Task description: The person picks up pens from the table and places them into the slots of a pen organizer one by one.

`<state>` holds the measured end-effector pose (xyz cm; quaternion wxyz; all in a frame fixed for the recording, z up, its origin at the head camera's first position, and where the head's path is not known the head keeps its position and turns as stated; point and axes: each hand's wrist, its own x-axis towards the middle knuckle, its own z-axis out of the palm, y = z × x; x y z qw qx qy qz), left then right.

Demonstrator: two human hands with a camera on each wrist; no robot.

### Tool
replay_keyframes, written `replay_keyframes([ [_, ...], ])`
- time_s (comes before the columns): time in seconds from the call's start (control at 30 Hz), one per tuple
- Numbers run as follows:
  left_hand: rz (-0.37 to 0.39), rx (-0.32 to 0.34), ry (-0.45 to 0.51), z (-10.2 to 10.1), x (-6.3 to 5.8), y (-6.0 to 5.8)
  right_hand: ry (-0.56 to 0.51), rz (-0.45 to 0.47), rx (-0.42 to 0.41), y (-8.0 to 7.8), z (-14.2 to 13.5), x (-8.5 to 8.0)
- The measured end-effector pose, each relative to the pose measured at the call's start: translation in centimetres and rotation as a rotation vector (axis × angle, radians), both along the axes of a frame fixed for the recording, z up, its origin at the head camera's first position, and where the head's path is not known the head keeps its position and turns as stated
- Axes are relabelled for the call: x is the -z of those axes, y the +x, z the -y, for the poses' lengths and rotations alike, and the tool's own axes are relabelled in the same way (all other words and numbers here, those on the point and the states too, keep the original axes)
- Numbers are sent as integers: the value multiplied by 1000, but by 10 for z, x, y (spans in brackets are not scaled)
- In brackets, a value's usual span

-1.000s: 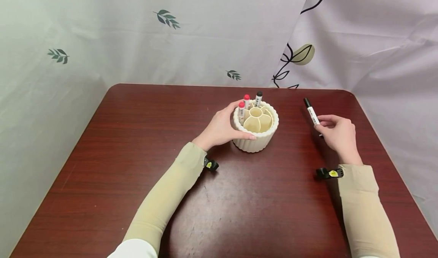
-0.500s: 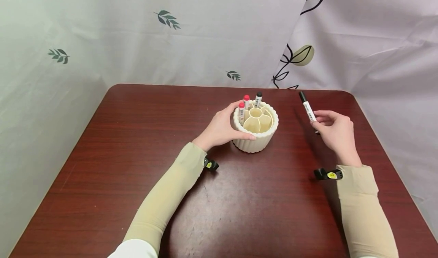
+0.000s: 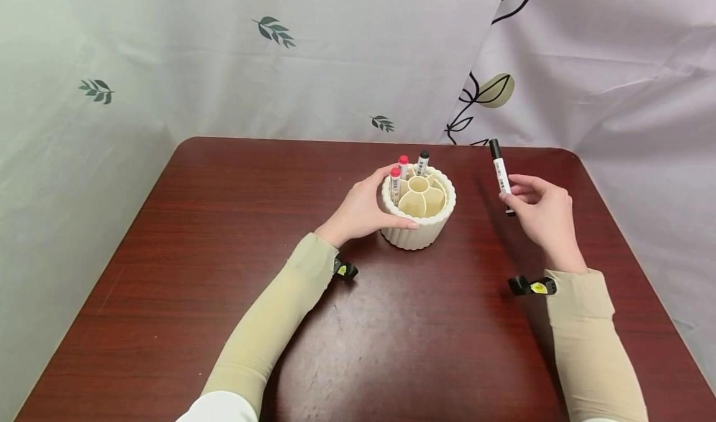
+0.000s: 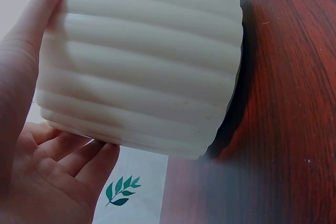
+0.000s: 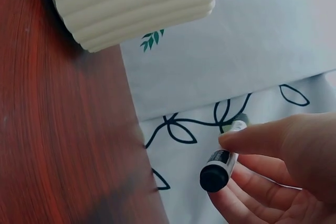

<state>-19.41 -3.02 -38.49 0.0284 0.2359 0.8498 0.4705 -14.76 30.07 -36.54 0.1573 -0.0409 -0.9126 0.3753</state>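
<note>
A cream ribbed pen holder (image 3: 416, 232) with petal-shaped compartments stands on the table, and my left hand (image 3: 363, 211) grips it from the left side. In the left wrist view the thumb and fingers curl round its ribbed wall (image 4: 142, 66). Two red-capped markers (image 3: 395, 186) stand in its left compartments, and a black-capped marker (image 3: 422, 163) stands at the back. To the right, my right hand (image 3: 545, 214) pinches another black-capped marker (image 3: 501, 176) between thumb and fingers, above the table, its cap pointing up. The right wrist view shows that marker's black end (image 5: 214, 178) close up.
The dark red wooden table (image 3: 224, 223) has rounded far corners. Behind it hangs a pale curtain (image 3: 335, 55) printed with leaves. A black wrist strap (image 3: 531, 285) sticks out from the right sleeve, and a similar strap (image 3: 345, 269) from the left one.
My right hand has moved left and slightly away from me with the black-capped marker, which has risen and turned more upright. My left hand and the pen holder have stayed in place.
</note>
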Motion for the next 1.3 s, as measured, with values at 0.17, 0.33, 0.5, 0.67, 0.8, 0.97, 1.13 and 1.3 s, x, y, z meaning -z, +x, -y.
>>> replay_keyframes([
  [0.17, 4, -2, -2, 0, 0, 1, -36, -3, 1, -1, 4, -2],
  [0.33, 3, -1, 2, 0, -1, 1, -39, -11, -6, -3, 7, -2],
  [0.5, -2, 1, 4, 0, 0, 0, -52, -31, -13, -3, 11, -5],
  [0.67, -5, 2, 4, 0, 1, -1, -89, -59, -26, -2, 16, -9],
  [0.8, -4, 2, 6, 0, 0, 0, -143, -99, -48, -2, 21, -14],
  [0.97, -1, 2, 9, 0, 0, 0, -216, -129, -76, 3, 28, -24],
  [1.13, 5, 2, 9, 0, 0, 1, -248, -147, -106, 11, 34, -35],
  [1.3, 8, 2, 8, 0, -1, 1, -265, -170, -120, 18, 39, -44],
])
